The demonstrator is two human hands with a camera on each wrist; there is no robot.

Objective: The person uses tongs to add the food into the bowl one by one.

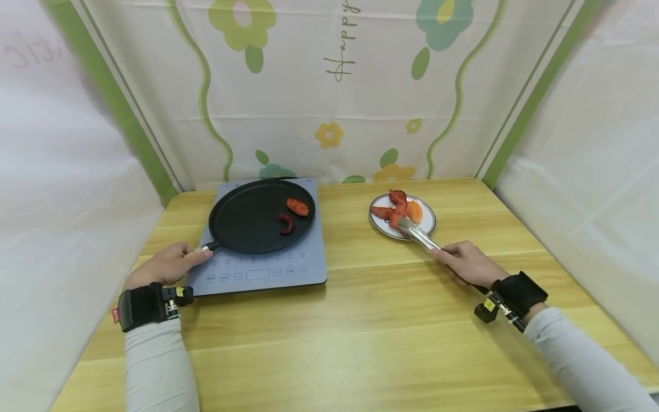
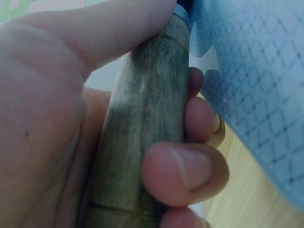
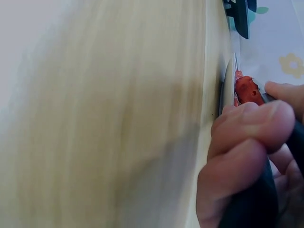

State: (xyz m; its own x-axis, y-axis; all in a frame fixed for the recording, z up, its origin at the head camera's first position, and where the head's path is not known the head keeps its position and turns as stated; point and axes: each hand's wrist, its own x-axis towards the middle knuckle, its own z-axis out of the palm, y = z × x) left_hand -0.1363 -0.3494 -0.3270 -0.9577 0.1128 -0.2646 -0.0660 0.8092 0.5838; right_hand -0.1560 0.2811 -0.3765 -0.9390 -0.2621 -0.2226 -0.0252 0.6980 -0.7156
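My left hand (image 1: 170, 263) grips the wooden handle (image 2: 142, 114) of a flat black pan (image 1: 247, 220), its fingers curled round the wood. In the pan lie a reddish-orange oval food piece (image 1: 297, 207) and a dark red curved piece (image 1: 286, 224), both toward the right side. My right hand (image 1: 475, 264) holds metal tongs (image 1: 419, 234) with dark handles. The tips of the tongs are at a long red food piece (image 1: 399, 210) on a dark-rimmed white plate (image 1: 381, 228); whether they pinch it I cannot tell. An orange piece (image 1: 414, 212) lies beside it.
The pan stands on a grey induction cooker (image 1: 309, 269) with a button panel at its front. Both are on a wood-grain table (image 1: 350, 332). A white curtain (image 1: 334, 103) with flowers rises along the back edge, and white cloth hangs at both sides.
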